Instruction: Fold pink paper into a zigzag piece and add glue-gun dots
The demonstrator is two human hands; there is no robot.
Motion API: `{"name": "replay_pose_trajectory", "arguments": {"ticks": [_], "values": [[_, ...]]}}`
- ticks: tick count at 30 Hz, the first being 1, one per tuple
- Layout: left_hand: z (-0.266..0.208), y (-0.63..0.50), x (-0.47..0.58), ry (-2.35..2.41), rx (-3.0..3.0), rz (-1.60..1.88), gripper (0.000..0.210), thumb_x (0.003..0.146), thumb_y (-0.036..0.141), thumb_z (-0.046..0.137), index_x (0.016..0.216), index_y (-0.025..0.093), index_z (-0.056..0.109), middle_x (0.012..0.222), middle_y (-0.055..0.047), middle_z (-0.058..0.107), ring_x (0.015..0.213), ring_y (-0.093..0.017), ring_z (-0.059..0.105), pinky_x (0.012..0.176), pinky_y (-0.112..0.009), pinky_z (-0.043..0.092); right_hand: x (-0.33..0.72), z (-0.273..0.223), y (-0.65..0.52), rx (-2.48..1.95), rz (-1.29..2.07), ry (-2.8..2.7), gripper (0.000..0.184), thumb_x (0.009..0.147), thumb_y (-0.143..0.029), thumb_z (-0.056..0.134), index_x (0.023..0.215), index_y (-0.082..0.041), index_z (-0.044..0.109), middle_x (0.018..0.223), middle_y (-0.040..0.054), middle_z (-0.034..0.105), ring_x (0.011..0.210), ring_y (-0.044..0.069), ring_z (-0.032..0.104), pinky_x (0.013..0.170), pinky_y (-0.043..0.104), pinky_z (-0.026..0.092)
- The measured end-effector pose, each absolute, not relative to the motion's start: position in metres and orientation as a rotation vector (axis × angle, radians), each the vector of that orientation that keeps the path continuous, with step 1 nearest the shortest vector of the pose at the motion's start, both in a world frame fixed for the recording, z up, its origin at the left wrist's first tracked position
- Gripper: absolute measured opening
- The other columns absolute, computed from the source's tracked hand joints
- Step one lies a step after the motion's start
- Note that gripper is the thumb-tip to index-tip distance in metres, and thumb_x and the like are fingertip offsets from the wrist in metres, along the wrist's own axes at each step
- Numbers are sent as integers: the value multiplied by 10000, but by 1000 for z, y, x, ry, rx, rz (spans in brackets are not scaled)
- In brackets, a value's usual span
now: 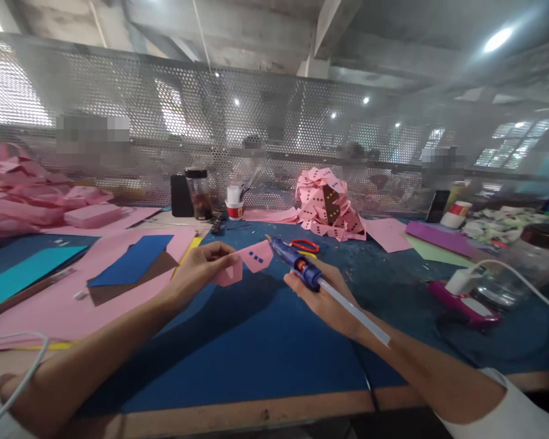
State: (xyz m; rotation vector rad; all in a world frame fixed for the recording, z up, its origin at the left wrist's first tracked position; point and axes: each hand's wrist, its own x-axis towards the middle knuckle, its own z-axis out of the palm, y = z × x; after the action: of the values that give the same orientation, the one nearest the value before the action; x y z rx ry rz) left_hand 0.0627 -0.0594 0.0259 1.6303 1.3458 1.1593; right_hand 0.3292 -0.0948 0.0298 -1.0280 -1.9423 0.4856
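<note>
Between the thumb and fingers of my left hand (210, 262) is a folded pink paper piece (256, 256) with a few small dark blue squares on it. My right hand (327, 299) grips a blue hot glue gun (297, 259), and a long translucent glue stick (357, 314) sticks out of its back. The gun's nozzle points at the upper right edge of the pink piece; whether they touch I cannot tell. Just beyond the gun lie red-handled scissors (305, 245), partly hidden. Behind them stands a heap of folded pink pieces (322, 201) with dark dots.
Pink paper forms (41, 195) pile up at the far left. Blue paper (132, 261) and teal paper (32, 274) lie nearer. A lidded jar (199, 195) and paper cup (234, 204) stand along the mesh screen (274, 122). At right are purple paper (439, 238) and a magenta power strip (466, 308).
</note>
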Motion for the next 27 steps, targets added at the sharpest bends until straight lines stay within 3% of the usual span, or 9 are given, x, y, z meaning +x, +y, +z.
{"name": "replay_pose_trajectory", "arguments": {"ticks": [9,27], "values": [[27,-54,59,1331,1472,1205,326,714,436,761,896,172,699,718,-1,650,623,-121,552,544,-209,407,328,16,-89,-1043,457,-2127,275,897,-412,581,740,-210,480,685,-30,505,628,124,449,594,240,345],[23,-53,56,1270,1510,1248,276,747,424,751,852,174,700,703,8,613,632,-110,509,554,-215,358,329,16,-87,-1088,475,-2155,289,893,-419,585,721,-206,491,653,-37,502,601,119,445,558,234,312]]}}
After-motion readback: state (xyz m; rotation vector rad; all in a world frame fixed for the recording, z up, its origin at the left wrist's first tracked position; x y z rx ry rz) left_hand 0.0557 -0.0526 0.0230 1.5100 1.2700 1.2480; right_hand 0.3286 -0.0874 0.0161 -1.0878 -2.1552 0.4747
